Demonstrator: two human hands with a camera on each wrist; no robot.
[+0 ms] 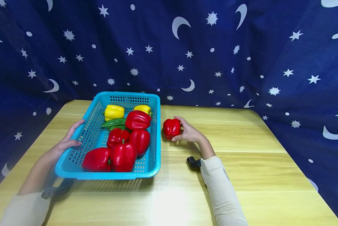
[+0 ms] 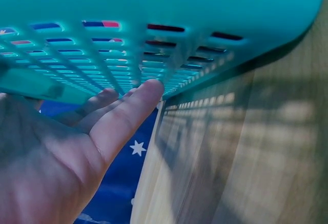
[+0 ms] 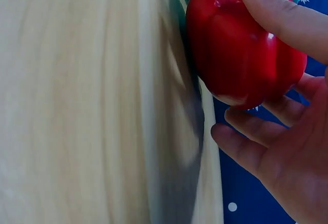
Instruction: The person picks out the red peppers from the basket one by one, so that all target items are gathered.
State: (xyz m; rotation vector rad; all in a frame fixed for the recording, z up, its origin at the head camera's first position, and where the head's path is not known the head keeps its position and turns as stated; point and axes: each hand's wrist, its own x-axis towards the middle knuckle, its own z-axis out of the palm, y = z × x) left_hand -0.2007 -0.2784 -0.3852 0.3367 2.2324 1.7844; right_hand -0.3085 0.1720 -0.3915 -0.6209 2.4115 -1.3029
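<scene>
My right hand (image 1: 189,131) holds a red bell pepper (image 1: 171,128) just right of the blue basket (image 1: 157,138). In the right wrist view, the thumb lies over the red pepper (image 3: 246,44) and fingers reach around its other side. On the basket's left, my left hand (image 1: 64,144) rests against the outer wall. The left wrist view shows its fingers (image 2: 130,111) fairly straight along the slotted plastic (image 2: 195,3). Inside the basket lie several red bell peppers (image 1: 124,157), yellow peppers (image 1: 114,112) and a long green pepper (image 1: 113,123).
A light wooden table (image 1: 256,175) lies under everything. Behind and beside it hangs a dark blue cloth (image 1: 157,75) with white moons and stars. Each wrist wears a black camera mount, the right mount (image 1: 193,163) being plainest.
</scene>
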